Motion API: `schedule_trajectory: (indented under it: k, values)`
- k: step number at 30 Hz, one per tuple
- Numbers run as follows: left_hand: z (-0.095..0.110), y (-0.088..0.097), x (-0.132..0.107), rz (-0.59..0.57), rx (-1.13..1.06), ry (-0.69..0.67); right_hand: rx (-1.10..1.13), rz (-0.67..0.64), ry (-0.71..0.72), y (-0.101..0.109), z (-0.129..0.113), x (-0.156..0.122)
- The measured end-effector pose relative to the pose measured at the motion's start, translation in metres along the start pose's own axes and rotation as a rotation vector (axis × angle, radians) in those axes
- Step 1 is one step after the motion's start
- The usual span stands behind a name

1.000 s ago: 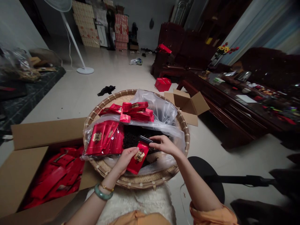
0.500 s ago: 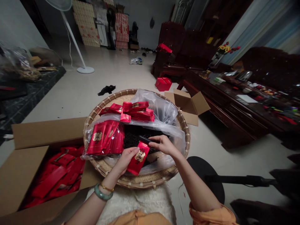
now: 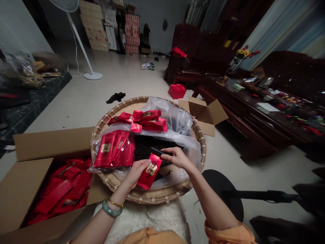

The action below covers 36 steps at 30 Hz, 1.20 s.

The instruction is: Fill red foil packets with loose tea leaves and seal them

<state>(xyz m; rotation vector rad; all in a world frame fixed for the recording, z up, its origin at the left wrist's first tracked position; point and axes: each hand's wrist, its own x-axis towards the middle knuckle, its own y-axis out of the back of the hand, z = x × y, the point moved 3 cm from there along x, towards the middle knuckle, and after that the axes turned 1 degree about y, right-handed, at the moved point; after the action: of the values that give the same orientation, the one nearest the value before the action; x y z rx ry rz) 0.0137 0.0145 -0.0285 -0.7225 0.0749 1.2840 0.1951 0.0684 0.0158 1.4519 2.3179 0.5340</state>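
My left hand (image 3: 138, 172) is closed on the side of a red tea packet (image 3: 149, 172), which has a gold label and black lettering. My right hand (image 3: 175, 157) grips a slim black handheld bag sealer (image 3: 156, 151) lying across the packet's top edge. Beneath and behind them, dark loose tea leaves (image 3: 143, 148) lie in a clear plastic bag (image 3: 175, 117) on a round woven bamboo tray (image 3: 152, 198). Left of the tea, a row of flat red packets (image 3: 114, 149) stands in plastic. Plumper red packets (image 3: 148, 121) are piled at the tray's far side.
An open cardboard box (image 3: 33, 189) full of red packets stands at left, against the tray. A smaller open carton (image 3: 203, 113) and a red box (image 3: 177, 91) sit beyond, near a dark wooden table (image 3: 228, 108). A black round stand base (image 3: 222, 193) is at right.
Almost nothing differs. Both hands keep their places on the packet and the sealer, and the packet's lower end has shifted very slightly left.
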Motion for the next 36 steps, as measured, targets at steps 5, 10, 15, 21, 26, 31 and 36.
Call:
schedule_trajectory:
  k: [5,10,15,21,26,31,36]
  values:
    - [-0.001,0.000,0.000,-0.007,0.004,-0.002,0.003,-0.005,-0.011,-0.001,-0.001,-0.002]
    - [0.002,0.001,0.004,-0.002,0.044,-0.027,-0.021,0.007,0.008,0.000,-0.004,-0.002]
    - [0.011,-0.003,0.014,0.014,0.053,-0.063,-0.007,0.029,-0.012,-0.004,-0.007,0.001]
    - [0.018,-0.003,0.022,0.062,0.022,-0.083,0.039,0.135,-0.039,0.000,0.004,-0.002]
    - [0.021,0.011,0.021,0.206,-0.082,-0.142,-0.161,0.251,-0.102,0.011,0.035,-0.017]
    - [0.030,0.009,0.017,0.237,-0.157,-0.210,-0.488,0.277,-0.162,0.008,0.057,-0.029]
    - [0.031,0.000,0.015,0.327,-0.192,-0.223,-0.522,0.398,-0.072,-0.006,0.039,-0.028]
